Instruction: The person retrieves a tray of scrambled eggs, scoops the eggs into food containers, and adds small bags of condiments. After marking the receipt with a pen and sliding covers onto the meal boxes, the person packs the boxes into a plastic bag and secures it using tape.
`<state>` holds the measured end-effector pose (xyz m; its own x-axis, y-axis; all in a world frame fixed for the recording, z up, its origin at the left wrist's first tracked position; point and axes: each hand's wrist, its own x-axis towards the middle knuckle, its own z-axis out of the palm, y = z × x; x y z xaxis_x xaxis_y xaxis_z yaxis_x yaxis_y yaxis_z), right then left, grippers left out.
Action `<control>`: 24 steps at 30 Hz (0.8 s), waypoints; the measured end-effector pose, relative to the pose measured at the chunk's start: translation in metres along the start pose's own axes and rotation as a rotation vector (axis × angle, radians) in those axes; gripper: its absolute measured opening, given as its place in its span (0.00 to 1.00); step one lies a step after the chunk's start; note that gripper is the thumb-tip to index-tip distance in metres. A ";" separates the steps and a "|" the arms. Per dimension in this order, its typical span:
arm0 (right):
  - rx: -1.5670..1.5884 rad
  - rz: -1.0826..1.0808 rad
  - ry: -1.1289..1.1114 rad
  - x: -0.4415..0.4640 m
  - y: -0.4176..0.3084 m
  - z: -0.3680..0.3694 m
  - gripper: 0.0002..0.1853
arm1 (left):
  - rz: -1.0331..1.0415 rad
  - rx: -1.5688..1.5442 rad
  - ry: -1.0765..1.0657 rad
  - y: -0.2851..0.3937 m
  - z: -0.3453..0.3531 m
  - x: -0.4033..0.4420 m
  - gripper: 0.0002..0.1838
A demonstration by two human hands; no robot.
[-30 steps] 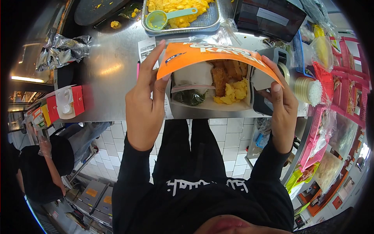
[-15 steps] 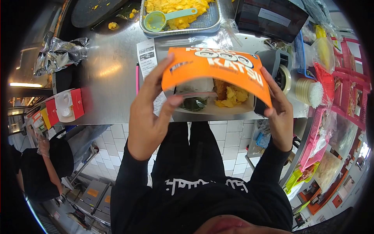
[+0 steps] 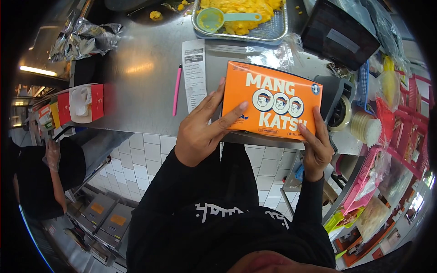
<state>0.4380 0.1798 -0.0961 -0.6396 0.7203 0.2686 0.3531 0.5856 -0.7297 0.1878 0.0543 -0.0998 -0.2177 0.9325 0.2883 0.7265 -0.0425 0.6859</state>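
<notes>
An orange food box with white lettering and three printed faces sits near the front edge of the steel counter, its lid down over the contents. My left hand grips the box's left side, thumb on top of the lid. On the right side, my right hand holds the front corner, with fingers over the lid's edge. The food inside is hidden. Just left of the box lie a printed receipt and a pink pen.
Behind the box is a tray of yellow food with a green scoop. A dark screen and tape roll are at right. Foil and a red box are left. Another person stands at far left.
The lid has come down from partly raised and now covers the food. Both hands have moved with it, and the view has shifted, so the counter items appear farther right.
</notes>
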 end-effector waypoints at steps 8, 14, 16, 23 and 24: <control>-0.219 0.025 0.001 -0.011 0.001 0.007 0.16 | 0.251 0.160 -0.093 0.021 0.007 0.007 0.12; -0.628 0.279 0.644 -0.037 -0.012 -0.019 0.16 | 0.277 0.208 0.058 0.029 0.038 0.005 0.04; -0.304 0.522 0.481 -0.058 0.012 -0.035 0.16 | 0.274 0.209 0.072 0.029 0.041 0.004 0.03; 0.478 0.852 0.544 -0.071 0.014 -0.045 0.10 | 0.249 0.182 0.074 0.032 0.040 0.006 0.00; 0.506 0.809 0.606 -0.076 0.015 -0.041 0.10 | 0.249 0.184 0.075 0.032 0.040 0.006 0.00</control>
<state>0.5197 0.1491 -0.1019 0.1367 0.9617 -0.2376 0.1081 -0.2529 -0.9614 0.2356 0.0728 -0.1032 -0.0608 0.8723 0.4852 0.8677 -0.1940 0.4576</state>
